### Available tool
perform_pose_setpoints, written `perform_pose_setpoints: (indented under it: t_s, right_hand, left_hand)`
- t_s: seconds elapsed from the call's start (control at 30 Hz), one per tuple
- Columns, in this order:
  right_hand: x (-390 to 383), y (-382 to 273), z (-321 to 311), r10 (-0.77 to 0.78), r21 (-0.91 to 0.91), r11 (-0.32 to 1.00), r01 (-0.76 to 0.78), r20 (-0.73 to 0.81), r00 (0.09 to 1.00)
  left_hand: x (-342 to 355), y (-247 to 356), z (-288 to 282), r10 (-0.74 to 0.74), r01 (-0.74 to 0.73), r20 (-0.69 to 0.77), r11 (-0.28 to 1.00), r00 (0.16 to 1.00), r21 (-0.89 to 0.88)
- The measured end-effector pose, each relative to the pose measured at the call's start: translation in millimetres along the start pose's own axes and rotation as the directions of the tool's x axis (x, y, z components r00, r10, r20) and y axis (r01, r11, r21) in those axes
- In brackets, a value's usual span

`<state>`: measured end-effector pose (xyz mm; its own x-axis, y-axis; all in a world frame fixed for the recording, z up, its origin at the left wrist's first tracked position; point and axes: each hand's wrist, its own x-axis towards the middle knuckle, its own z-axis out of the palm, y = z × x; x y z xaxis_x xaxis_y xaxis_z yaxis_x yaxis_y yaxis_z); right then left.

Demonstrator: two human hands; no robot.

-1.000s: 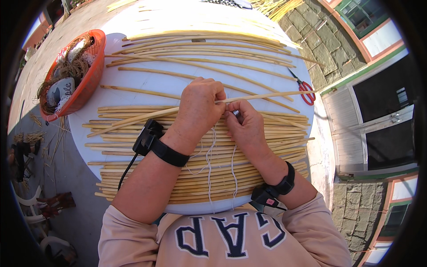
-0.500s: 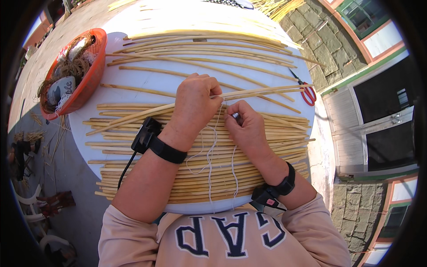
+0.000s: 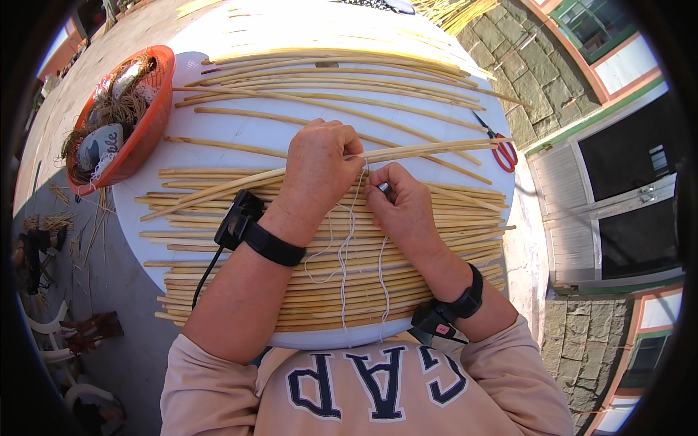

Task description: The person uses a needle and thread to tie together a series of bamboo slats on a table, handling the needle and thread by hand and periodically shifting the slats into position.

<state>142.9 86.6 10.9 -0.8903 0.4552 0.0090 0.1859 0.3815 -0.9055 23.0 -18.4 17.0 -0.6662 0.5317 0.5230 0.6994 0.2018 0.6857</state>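
Note:
My left hand (image 3: 320, 161) is closed around a pair of pale peeled sticks (image 3: 422, 149), holding them slightly raised over the table. Thin white string (image 3: 350, 231) hangs from the sticks beside its fingertips and trails down in loose loops. Just to the right, my right hand (image 3: 400, 202) pinches a strand of that string below the sticks. A shiny metal band (image 3: 384, 187), perhaps a ring or thimble, shows on one of its fingers. Beneath both hands lies a row of many parallel sticks (image 3: 291, 298), with another length of string (image 3: 384, 280) across them.
More loose sticks (image 3: 327, 73) lie on the far half of the white round table (image 3: 138, 240). Red-handled scissors (image 3: 503, 154) rest near its right edge. An orange plastic basket (image 3: 149, 142) with fibres and string stands at the left. Stick bundles (image 3: 462, 13) lie beyond the table.

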Motion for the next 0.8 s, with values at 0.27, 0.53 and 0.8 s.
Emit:
perform_pose_setpoints:
  t_s: [0.27,0.53,0.8]
  right_hand:
    - [-1,-7,1,0.056,0.032,0.998,-0.057,0.010,0.998]
    - [-3,-11,1,0.071,0.069,0.995,-0.070,-0.011,0.997]
    - [-1,-8,2,0.069,0.113,0.991,-0.066,-0.019,0.997]
  left_hand:
    - [0,2,-1,-0.015,0.015,0.013,1.000,1.000,-0.016]
    - [0,3,-2,-0.006,0.006,0.008,1.000,1.000,-0.029]
    - [0,5,0,0.021,-0.021,-0.009,0.999,1.000,-0.025]
